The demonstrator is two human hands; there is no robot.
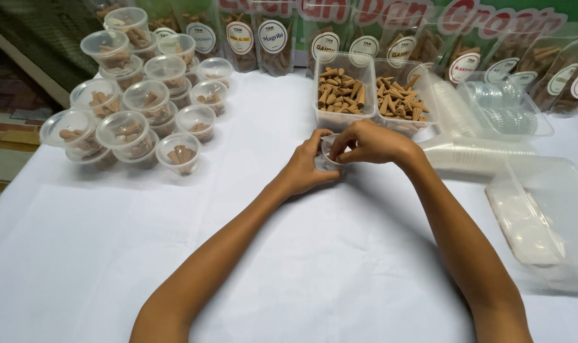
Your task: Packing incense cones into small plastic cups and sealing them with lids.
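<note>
On the white tablecloth (289,267), just before two clear rectangular tubs of brown cones (343,92), I see my left hand (302,168) and right hand (371,143) both clasped around a small clear plastic cup (327,152).

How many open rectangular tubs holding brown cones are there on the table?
2: the left tub and the right tub stand side by side, just behind the hands. None seems hidden.

Your hands close around a clear small cup (329,154) over a plain white tablecloth (251,254). Toward the far edge, tan-brown cones (341,90) fill two clear tubs (345,117). At the far left corner, clear lidded cups (122,130) show brown pieces; the backdrop (575,9) is green.
</note>
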